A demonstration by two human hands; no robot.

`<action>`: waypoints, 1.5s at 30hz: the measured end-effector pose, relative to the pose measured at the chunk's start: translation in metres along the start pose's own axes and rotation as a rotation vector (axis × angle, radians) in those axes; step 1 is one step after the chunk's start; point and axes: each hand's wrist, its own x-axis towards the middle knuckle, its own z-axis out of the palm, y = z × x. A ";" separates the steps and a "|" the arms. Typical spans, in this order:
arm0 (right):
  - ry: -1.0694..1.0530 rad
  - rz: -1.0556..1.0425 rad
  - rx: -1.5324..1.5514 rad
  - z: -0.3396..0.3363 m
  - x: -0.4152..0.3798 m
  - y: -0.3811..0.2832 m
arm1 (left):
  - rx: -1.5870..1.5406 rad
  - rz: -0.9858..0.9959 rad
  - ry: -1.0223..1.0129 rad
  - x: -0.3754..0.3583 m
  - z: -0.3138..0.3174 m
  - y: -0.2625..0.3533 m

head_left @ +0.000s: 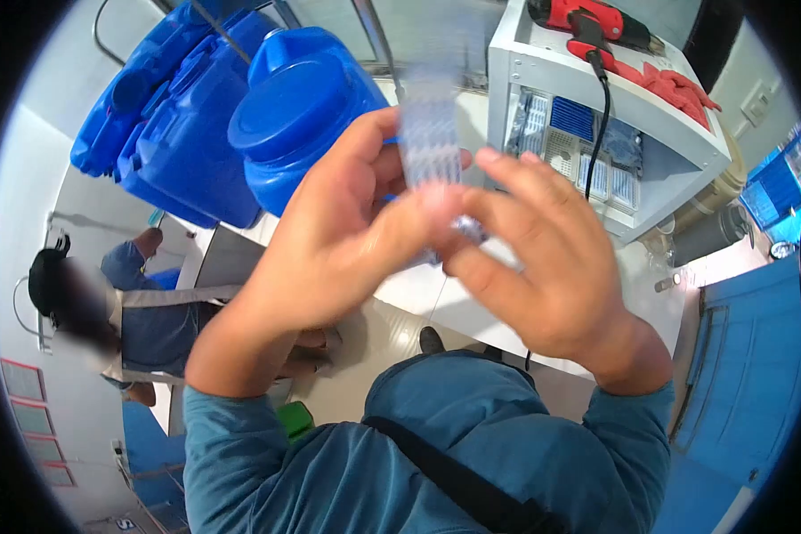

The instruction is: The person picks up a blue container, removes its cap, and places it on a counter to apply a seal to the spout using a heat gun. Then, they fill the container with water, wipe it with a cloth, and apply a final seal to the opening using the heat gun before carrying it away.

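My left hand (pixel 338 231) is closed around a clear, ribbed plastic strip (pixel 431 133), its thumb pressed across the lower end. The strip stands up from the fingers, and its top is smeared by motion. Close against it from the right comes my right hand (pixel 543 258), with thumb and forefinger curled in at the strip's lower end and the other fingers loosely bent. A small silvery piece (pixel 468 230) shows between that thumb and forefinger; I cannot tell whether it belongs to the strip. Both hands are raised in front of my chest, above the white table (pixel 409 289).
Blue plastic jugs (pixel 303 107) stand at the back left. A white shelf unit (pixel 507 67) at the right holds packs of small parts (pixel 571 117), with a red heat gun (pixel 587 27) and red cloth (pixel 663 89) on top. Another person (pixel 165 325) is at the left.
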 end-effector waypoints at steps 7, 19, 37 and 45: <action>0.059 0.391 0.504 0.017 -0.018 0.013 | -0.071 -0.012 0.259 -0.014 0.006 -0.044; -0.312 0.279 1.317 -0.011 0.008 0.067 | -0.137 0.415 -0.055 -0.036 -0.031 -0.049; -0.461 0.245 0.758 0.129 0.195 0.135 | 1.054 -0.091 -0.238 0.038 -0.224 0.070; -0.565 -0.137 0.489 0.077 0.177 0.123 | 1.111 0.177 -0.366 0.010 -0.178 0.082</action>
